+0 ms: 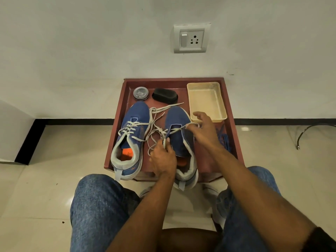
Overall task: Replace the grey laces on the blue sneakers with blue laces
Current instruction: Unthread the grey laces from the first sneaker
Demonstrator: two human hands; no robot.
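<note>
Fingers (164,142) of our left hand (163,159) pinch a flat grey lace (160,131), and our right hand (201,128) grips its other end above the right sneaker (179,135). We count two blue mesh sneakers on the red surface (116,128), the left sneaker (130,135) fully laced. Blue laces (224,138) lie bundled beside them.

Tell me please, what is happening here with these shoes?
A seated person is unlacing the right sneaker on a reddish low table. The left hand and the right hand each pinch part of its grey lace, which is mostly pulled out. The left sneaker is still laced. The blue laces lie beside the right hand, unused.
</note>
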